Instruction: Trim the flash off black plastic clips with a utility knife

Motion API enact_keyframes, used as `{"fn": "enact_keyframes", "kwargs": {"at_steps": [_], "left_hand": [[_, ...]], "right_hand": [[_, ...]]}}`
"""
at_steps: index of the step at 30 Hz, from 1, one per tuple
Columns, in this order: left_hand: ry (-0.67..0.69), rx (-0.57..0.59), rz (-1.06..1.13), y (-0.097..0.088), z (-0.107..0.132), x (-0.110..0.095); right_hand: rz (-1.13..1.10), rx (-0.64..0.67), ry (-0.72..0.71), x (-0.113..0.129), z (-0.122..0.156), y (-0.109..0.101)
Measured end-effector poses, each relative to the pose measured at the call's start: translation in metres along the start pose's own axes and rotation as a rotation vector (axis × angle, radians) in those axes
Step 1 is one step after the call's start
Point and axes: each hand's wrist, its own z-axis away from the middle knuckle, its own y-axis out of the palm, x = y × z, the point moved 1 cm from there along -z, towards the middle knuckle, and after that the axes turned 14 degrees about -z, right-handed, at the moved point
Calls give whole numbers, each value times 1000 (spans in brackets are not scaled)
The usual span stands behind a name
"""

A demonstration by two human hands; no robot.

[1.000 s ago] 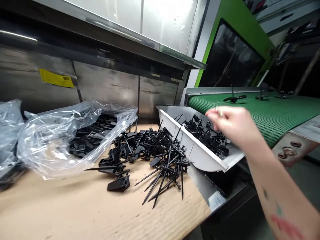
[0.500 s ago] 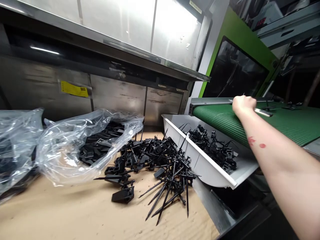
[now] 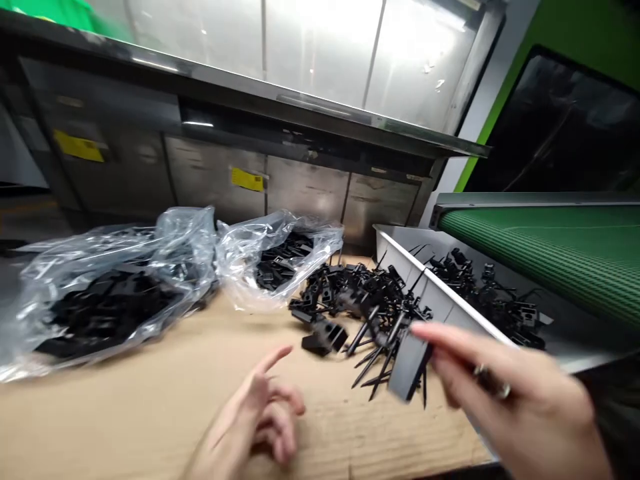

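Note:
My right hand [image 3: 520, 393] pinches a flat black plastic part [image 3: 411, 365] between thumb and fingers, above the front of a heap. A small metallic piece [image 3: 491, 381] shows between the fingers of that hand; its kind is unclear from blur. My left hand [image 3: 267, 413] is over the cardboard, thumb out and fingers loosely bent, with nothing in it. Behind both hands lies the heap of black plastic parts [image 3: 357, 287], with thin pointed black sticks [image 3: 373, 363] fanned out at its front.
Two clear plastic bags [image 3: 187, 250] [image 3: 240, 267] of black parts lie at left and centre. A white bin [image 3: 450, 303] with more black parts stands at right, under the end of a green conveyor belt [image 3: 560, 247]. Brown cardboard [image 3: 165, 407] covers the table.
My right hand has come back from the conveyor belt to above the cardboard, bringing a black part. My left hand has entered the view. The camera has turned left.

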Motion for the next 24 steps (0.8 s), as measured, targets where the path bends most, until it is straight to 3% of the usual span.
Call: {"fn": "enact_keyframes", "kwargs": {"at_steps": [2,4,7,12,17,21,24], "left_hand": [[-142,156,217,10,-3,-10],[-172,160,323,14,-5,-20],[-156,111,315,11,-5,-27],[-40,13,-130,5,-2,-29],[63,-90,-319,9,-3,-24],[123,-106,-492,18,2,-18],[167,-142,-729,16,5,-16]], "right_hand": [[-200,71,-22,6,27,22],[-292,133,-82,5,43,36],[-328,242,-133,-4,50,44],[-378,395,-139,-11,48,40],[-188,244,-67,0,52,53],[-281,290,-144,19,48,79],[-294,299,-162,23,43,86]]}}
